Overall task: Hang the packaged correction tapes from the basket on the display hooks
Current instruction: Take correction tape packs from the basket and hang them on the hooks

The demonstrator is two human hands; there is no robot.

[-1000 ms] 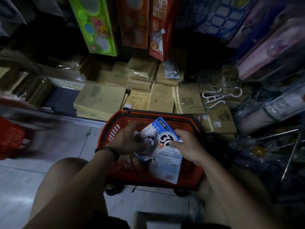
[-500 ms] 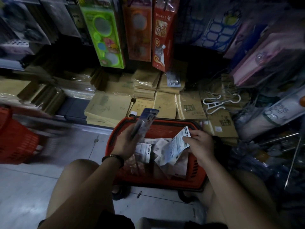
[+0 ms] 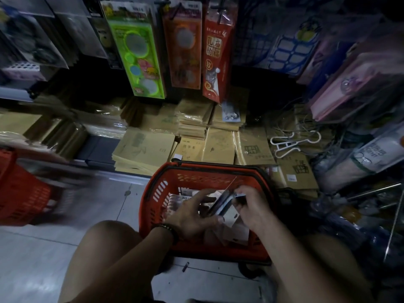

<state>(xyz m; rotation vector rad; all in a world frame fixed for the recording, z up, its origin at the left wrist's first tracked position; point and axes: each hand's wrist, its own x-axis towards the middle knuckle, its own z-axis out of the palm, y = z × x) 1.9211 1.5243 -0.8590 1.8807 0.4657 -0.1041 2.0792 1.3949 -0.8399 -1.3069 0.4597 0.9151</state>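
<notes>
- A second red basket (image 3: pixel 21 193) sits blurred at the left edge of the frame, on a pale tiled floor (image 3: pixel 54 248).
- Stacks of brown notebooks (image 3: pixel 144 149) lie along the foot of the shelving across the middle.
- Above them, at the top centre, hang a green packet (image 3: pixel 135 51), an orange packet (image 3: pixel 185 47) and a red packet (image 3: pixel 218 53).
- The red basket (image 3: pixel 157 193) stands on the floor at lower centre, between the person's bare knees, with more packets lying inside.
- The left hand (image 3: pixel 188 217) is over the basket, its fingers spread and its thumb beneath the correction tape packs (image 3: pixel 220 204), which it holds edge-on.
- The right hand (image 3: pixel 251 206), fingers curled, pinches the upper end of the same packs.
- A white hanger (image 3: pixel 290 143) rests on the notebooks at the right.
- Bare metal hooks (image 3: pixel 371 189) jut out at the right edge of the frame, below pink packets (image 3: pixel 349 88).
</notes>
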